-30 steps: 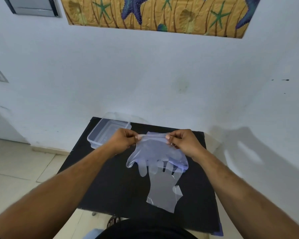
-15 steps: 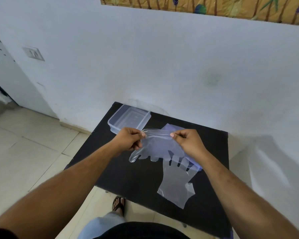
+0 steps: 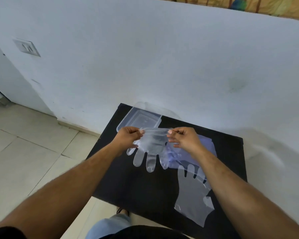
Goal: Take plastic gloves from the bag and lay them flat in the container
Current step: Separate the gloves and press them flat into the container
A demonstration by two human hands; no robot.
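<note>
Both hands up over the black table [image 3: 145,183], pinching one clear plastic glove [image 3: 151,145] by its cuff edge. Left hand [image 3: 128,139] grips the cuff's left corner between thumb and fingers; right hand [image 3: 185,139] grips the right corner the same way. Cuff stretched taut between them, glove fingers hanging down toward 6 o'clock, apart from the table surface as far as can be told.

Clear container [image 3: 139,120] sits at the table's far-left corner, 12 o'clock from the left hand, partly hidden behind hand and glove; its far edge is near the wall [image 3: 145,57]. Plastic bag [image 3: 205,147] lies flat at 3 to 4 o'clock of the right hand, partly under the right wrist. A second glove [image 3: 192,195] lies flat on the table at 5 o'clock of the right hand, cuff near the table's near edge.

Bare table at 6 to 7 o'clock under the hands. Table's left edge drops to tiled floor [image 3: 24,152].
</note>
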